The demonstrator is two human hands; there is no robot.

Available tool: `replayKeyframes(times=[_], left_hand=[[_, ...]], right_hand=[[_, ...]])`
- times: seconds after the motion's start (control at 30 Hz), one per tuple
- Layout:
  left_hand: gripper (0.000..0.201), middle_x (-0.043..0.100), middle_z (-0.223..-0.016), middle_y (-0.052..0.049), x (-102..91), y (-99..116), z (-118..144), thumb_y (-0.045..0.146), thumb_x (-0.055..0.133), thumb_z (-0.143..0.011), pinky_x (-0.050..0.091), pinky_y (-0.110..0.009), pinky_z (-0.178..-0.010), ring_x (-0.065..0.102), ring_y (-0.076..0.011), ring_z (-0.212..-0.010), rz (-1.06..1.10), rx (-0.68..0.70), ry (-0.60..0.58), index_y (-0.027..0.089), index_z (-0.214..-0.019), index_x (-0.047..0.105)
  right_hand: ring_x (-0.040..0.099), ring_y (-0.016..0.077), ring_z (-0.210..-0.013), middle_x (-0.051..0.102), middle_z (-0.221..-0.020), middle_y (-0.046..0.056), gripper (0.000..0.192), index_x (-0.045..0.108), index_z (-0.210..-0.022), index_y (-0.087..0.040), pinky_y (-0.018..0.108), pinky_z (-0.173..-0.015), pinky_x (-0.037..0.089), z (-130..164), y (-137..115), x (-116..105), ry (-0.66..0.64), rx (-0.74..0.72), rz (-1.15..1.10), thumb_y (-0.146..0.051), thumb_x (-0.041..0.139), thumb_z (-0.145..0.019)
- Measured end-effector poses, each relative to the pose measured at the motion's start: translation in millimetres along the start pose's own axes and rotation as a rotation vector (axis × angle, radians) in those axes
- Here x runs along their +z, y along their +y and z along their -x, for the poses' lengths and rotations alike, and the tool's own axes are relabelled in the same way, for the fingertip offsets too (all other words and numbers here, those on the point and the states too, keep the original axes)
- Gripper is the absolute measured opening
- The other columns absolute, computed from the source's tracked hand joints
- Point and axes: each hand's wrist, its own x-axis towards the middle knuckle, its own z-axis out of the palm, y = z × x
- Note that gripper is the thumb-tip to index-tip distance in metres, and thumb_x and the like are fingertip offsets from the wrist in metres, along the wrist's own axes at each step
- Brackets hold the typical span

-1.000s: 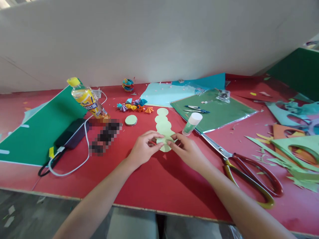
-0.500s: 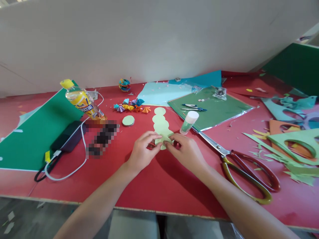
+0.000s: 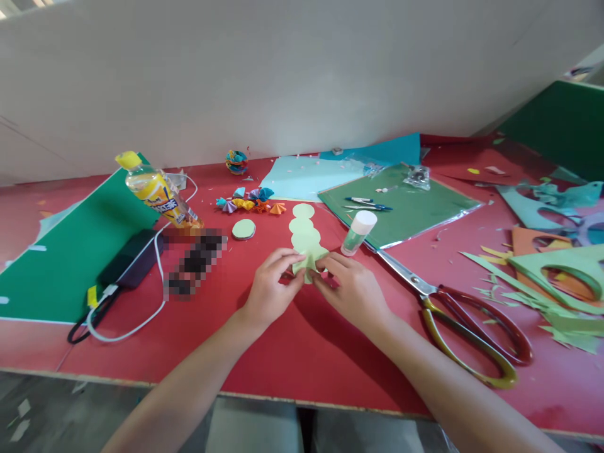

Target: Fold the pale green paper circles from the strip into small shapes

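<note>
Pale green paper circles [image 3: 304, 236] lie overlapped in a row on the red table, running away from me. At the near end of the row, a folded pale green paper circle [image 3: 309, 264] is pinched between my two hands. My left hand [image 3: 274, 286] grips its left side with thumb and forefinger. On the right side, my right hand [image 3: 352, 289] holds it in the same way, fingers bent. Part of this paper is hidden by my fingertips. A glue stick [image 3: 359, 233] with a white cap stands just beyond my right hand. Left of the row sits a small stack of green paper circles [image 3: 244, 229].
Large scissors [image 3: 436, 299] lie to the right, by green paper scraps [image 3: 561, 270]. Pens [image 3: 368, 205] rest on a green pack [image 3: 401, 207]. A drink bottle [image 3: 160, 195], a black power bank [image 3: 129, 258] and a white cable [image 3: 160, 277] are at left. Folded paper pieces [image 3: 250, 200] lie behind.
The pinched paper has turned slightly and shows a crease standing up between my fingertips. My right fingers have shifted a little; my left hand stays almost in place.
</note>
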Motion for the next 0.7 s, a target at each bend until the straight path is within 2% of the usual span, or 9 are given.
replayKeyframes(times=[0.17, 0.27, 0.37, 0.47, 0.6, 0.7], left_hand=[[0.016, 0.063, -0.096, -0.007, -1.1, 1.9, 0.3, 0.017, 0.050, -0.085, 0.053, -0.022, -0.069, 0.062, -0.0137, -0.086, 0.030, 0.056, -0.071, 0.018, -0.095, 0.063], [0.015, 0.065, -0.094, -0.005, -2.0, 0.6, 1.3, 0.014, 0.049, -0.084, 0.051, -0.024, -0.073, 0.062, -0.0138, -0.088, 0.036, 0.034, -0.103, 0.018, -0.093, 0.061], [0.014, 0.066, -0.093, -0.004, -2.1, -0.6, 2.3, 0.015, 0.052, -0.083, 0.051, -0.026, -0.075, 0.062, -0.0142, -0.088, 0.039, -0.028, -0.127, 0.018, -0.095, 0.058], [0.018, 0.066, -0.095, -0.004, -1.7, -0.5, 2.2, 0.016, 0.056, -0.081, 0.051, -0.026, -0.074, 0.062, -0.0141, -0.086, 0.063, -0.064, -0.202, 0.019, -0.098, 0.057], [0.015, 0.066, -0.096, -0.004, -1.0, -1.1, 0.7, 0.016, 0.051, -0.085, 0.051, -0.027, -0.078, 0.062, -0.0131, -0.086, 0.082, -0.075, -0.209, 0.019, -0.098, 0.058], [0.015, 0.066, -0.097, -0.005, -0.5, -2.7, -0.1, 0.020, 0.050, -0.086, 0.052, -0.027, -0.076, 0.062, -0.0136, -0.085, 0.109, -0.109, -0.151, 0.019, -0.100, 0.058]], right_hand=[[0.058, 0.0194, -0.083, 0.064, -0.091, 0.008, 0.014, 0.061, -0.080, -0.019, 0.030, -0.075, 0.043, -0.7, 3.9, 1.0, 0.079, -0.114, 0.073, -0.019, 0.049, -0.087], [0.058, 0.0211, -0.093, 0.063, -0.103, 0.010, 0.014, 0.060, -0.079, -0.019, 0.033, -0.083, 0.043, -1.2, 5.4, 0.8, 0.105, -0.163, 0.062, -0.018, 0.049, -0.087], [0.061, 0.0187, -0.083, 0.067, -0.089, 0.006, 0.010, 0.057, -0.079, -0.020, 0.029, -0.074, 0.044, -0.7, 6.4, 0.8, 0.048, -0.121, 0.029, -0.015, 0.051, -0.086], [0.061, 0.0183, -0.071, 0.065, -0.075, 0.003, 0.008, 0.055, -0.081, -0.020, 0.028, -0.062, 0.042, -0.2, 6.3, 0.6, -0.001, -0.098, 0.080, -0.014, 0.052, -0.085], [0.062, 0.0181, -0.071, 0.066, -0.079, 0.003, 0.002, 0.055, -0.086, -0.019, 0.027, -0.059, 0.042, -0.5, 4.4, -0.5, -0.021, -0.067, 0.071, -0.018, 0.054, -0.085], [0.063, 0.0170, -0.072, 0.067, -0.079, 0.001, 0.014, 0.055, -0.096, -0.020, 0.025, -0.058, 0.043, -0.9, 3.4, -1.3, -0.022, 0.033, -0.012, -0.021, 0.058, -0.082]])
